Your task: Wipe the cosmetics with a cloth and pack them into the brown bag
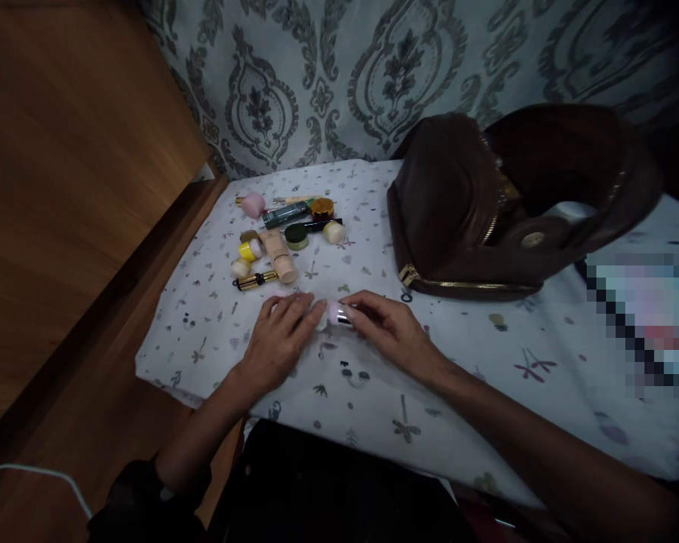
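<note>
Head view, and straight to the action: gripping a small pale-pink and silver cylinder [339, 314] between thumb and fingers of the right hand [389, 329]! Over on the left, curling the left hand [280, 335] low, thumb just beside the pink part; cannot tell whether open or closed underneath. Running left to right along the long axis, silver part to the right, pink part to the left. Placed near the middle of the patterned tablecloth [370, 249], well apart from the brown bag [447, 196] at far right. Just beyond the left hand, spotting a beige tube [280, 256], cap pointing near and slightly right, beside a yellow-banded container [249, 250].
</note>
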The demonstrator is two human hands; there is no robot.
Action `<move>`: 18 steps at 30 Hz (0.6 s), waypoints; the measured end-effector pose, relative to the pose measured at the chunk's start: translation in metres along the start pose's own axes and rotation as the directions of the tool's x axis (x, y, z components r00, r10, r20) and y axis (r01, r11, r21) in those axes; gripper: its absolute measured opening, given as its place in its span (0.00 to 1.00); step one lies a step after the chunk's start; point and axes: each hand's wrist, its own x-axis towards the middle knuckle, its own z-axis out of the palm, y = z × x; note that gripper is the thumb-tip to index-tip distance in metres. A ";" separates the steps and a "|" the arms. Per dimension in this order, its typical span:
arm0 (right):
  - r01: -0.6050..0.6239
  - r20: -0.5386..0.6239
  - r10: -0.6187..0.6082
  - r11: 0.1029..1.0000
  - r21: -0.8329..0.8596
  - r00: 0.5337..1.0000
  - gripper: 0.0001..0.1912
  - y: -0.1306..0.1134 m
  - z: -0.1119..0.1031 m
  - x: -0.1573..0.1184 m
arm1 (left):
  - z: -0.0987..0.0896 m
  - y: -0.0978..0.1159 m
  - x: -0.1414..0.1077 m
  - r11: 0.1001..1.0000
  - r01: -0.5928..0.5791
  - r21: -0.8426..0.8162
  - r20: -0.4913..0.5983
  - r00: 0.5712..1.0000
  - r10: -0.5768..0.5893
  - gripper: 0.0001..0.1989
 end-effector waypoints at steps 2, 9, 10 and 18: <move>-0.029 0.002 0.029 1.000 -0.002 1.000 0.16 -0.002 -0.001 0.001 | 0.004 -0.011 -0.008 0.995 0.095 0.007 0.037 0.995 -0.096 0.17; -0.084 -0.004 0.085 0.996 0.013 0.996 0.17 -0.001 -0.001 0.002 | 0.010 -0.046 -0.022 0.909 0.357 -0.215 0.069 0.934 -0.350 0.16; -0.085 -0.004 0.086 0.996 0.020 0.996 0.17 0.000 0.000 0.002 | 0.009 -0.048 -0.021 0.893 0.375 -0.248 0.073 0.927 -0.369 0.16; -0.100 -0.015 0.102 0.991 0.085 0.995 0.18 0.006 0.002 0.001 | 0.003 -0.040 -0.005 0.905 0.341 -0.255 0.010 0.937 -0.350 0.15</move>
